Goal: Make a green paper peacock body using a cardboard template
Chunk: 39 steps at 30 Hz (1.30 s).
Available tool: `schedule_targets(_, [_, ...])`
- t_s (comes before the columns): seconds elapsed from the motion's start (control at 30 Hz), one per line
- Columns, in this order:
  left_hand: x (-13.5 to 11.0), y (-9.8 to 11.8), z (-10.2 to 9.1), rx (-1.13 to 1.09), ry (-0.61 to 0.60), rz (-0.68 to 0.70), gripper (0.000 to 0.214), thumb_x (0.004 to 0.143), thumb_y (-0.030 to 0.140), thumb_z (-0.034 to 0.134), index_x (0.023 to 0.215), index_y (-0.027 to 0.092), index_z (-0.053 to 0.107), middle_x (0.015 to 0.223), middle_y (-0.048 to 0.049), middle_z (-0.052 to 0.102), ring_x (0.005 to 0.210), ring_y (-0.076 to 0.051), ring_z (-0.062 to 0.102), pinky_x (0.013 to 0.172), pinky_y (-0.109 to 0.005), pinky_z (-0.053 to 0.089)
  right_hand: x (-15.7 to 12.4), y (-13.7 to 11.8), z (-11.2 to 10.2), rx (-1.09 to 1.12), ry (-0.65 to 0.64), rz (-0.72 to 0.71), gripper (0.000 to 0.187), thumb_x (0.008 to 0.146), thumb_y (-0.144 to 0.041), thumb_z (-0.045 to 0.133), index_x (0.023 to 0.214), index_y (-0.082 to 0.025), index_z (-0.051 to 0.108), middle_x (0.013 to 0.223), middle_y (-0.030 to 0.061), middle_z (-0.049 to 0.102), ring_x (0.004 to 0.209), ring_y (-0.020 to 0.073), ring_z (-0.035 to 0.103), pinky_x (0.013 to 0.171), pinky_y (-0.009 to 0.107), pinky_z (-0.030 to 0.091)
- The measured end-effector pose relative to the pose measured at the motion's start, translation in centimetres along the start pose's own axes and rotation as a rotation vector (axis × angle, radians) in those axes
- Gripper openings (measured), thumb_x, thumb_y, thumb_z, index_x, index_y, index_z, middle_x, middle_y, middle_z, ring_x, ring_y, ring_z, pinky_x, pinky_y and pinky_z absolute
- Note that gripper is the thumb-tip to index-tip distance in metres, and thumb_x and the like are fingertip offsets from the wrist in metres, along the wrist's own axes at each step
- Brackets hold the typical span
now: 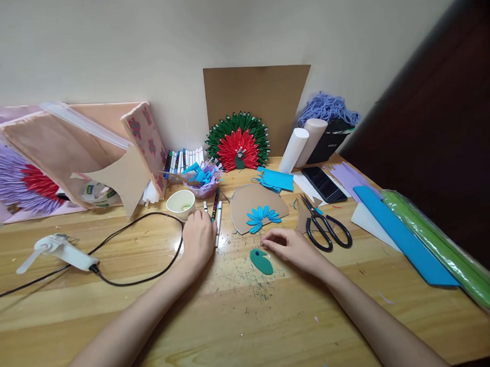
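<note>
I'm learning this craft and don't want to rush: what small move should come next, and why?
Probably steady the green cutout with the right hand: its fingertips are close to the cutout's notched end, the piece lies flat on the wooden table, and the left hand is farther away, by the cup.

Cutout before cardboard fan; cup left, scissors right, peacock behind.

The near tabletop offers passage, but scissors and perhaps the cup (partly hidden) obstruct beyond.
</note>
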<state>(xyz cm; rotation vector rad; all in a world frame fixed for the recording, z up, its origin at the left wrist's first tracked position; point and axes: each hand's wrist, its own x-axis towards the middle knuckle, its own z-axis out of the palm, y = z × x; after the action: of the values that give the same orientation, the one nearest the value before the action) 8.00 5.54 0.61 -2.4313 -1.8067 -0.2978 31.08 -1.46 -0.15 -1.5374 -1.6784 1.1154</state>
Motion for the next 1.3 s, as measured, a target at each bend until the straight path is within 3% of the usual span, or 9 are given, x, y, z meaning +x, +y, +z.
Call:
schedule_targets(0.2, [-0.8,0.9,-0.8,-0.011,0.006,-0.011,0.03,0.091,0.036,0.037,0.086,0.013,0.055,0.084,-0.0149,0.055,0.083,-0.027,0.051,0.069,-0.037,0.038,0.0,-0.4,-1.0,-0.054,0.1,-0.023,0.017,0.084,-0.032,0.054,0.081,-0.019,0.064,0.074,0.0023,0.069,0.067,0.0157,0.062,0.063,0.028,0.045])
schedule_targets(0.37, [-1.4,1.9,-1.8,-0.069,-0.166,-0.017,0.025,0.088,0.031,0.042,0.081,0.012,0.057,0.077,-0.0153,0.06,0.07,-0.025,0.056,0.057,-0.033,0.036,-0.3,-0.9,-1.6,-0.099,0.172,-0.104,0.019,0.086,-0.033,0.052,0.085,-0.019,0.064,0.07,0.0016,0.067,0.059,0.0139,0.057,0.055,0.025,0.043])
schedule_targets(0.53, [-3.4,3.0,-3.0,-0.172,-0.171,0.021,0.022,0.087,0.03,0.043,0.075,0.016,0.055,0.066,-0.0089,0.06,0.059,-0.021,0.056,0.052,-0.03,0.033,-0.9,-1.4,-0.5,-0.246,0.083,-0.43,0.027,0.089,-0.022,0.048,0.115,-0.023,0.058,0.083,0.003,0.066,0.068,0.0141,0.057,0.063,0.026,0.046])
schedule_targets(0.67, [-6.1,4.6,-3.9,-0.455,-0.165,0.28,0.02,0.089,0.032,0.044,0.077,0.018,0.053,0.066,-0.0027,0.059,0.057,-0.016,0.054,0.053,-0.027,0.037,-1.3,-1.8,1.0,-0.467,0.047,-0.685,0.025,0.088,-0.019,0.049,0.112,-0.02,0.058,0.09,0.0083,0.065,0.085,0.0195,0.056,0.072,0.031,0.046])
schedule_targets(0.8, [-7.0,5.0,-3.5,-0.571,0.046,0.46,0.019,0.094,0.027,0.037,0.096,0.016,0.053,0.084,-0.0064,0.06,0.077,-0.018,0.057,0.066,-0.03,0.046,-1.6,-2.2,0.5,-0.357,0.152,-0.596,0.03,0.091,-0.035,0.046,0.068,-0.018,0.057,0.065,0.0047,0.057,0.068,0.0178,0.051,0.063,0.03,0.041])
schedule_targets(0.9, [-6.3,4.6,-2.6,-0.478,0.173,0.475,0.028,0.093,0.03,0.043,0.116,0.015,0.047,0.111,-0.0124,0.056,0.101,-0.023,0.052,0.082,-0.036,0.045,-2.2,-2.7,-0.3,0.03,-0.016,-0.38,0.045,0.094,-0.045,0.032,0.063,-0.019,0.051,0.057,0.0001,0.05,0.055,0.0135,0.048,0.056,0.027,0.039])
schedule_targets(1.07, [-5.8,4.8,-2.5,-0.378,-0.003,0.663,0.03,0.096,0.03,0.034,0.085,0.015,0.057,0.084,-0.0085,0.06,0.079,-0.021,0.052,0.067,-0.033,0.042,-3.1,-3.8,-1.0,0.358,-0.284,-0.157,0.029,0.087,-0.047,0.046,0.091,-0.021,0.058,0.066,-0.0014,0.053,0.051,0.011,0.047,0.05,0.024,0.039])
schedule_targets(1.17, [-6.6,4.0,-3.4,-0.46,-0.155,0.692,0.037,0.096,0.033,0.03,0.078,0.016,0.057,0.075,-0.0069,0.059,0.069,-0.019,0.05,0.062,-0.031,0.039,-3.8,-3.7,-3.7,0.332,-0.342,-0.128,0.027,0.08,-0.046,0.053,0.078,-0.02,0.062,0.064,0.0005,0.055,0.05,0.0113,0.046,0.045,0.024,0.037])
schedule_targets(1.3, [-7.5,0.7,-4.2,-0.656,-0.484,0.533,0.042,0.096,0.035,0.028,0.069,0.018,0.054,0.069,-0.0024,0.057,0.064,-0.015,0.05,0.062,-0.027,0.04,-4.6,-3.0,-8.5,0.558,0.165,-0.327,0.021,0.075,-0.04,0.059,0.063,-0.023,0.057,0.045,-0.0039,0.04,0.038,0.0093,0.034,0.041,0.025,0.031])
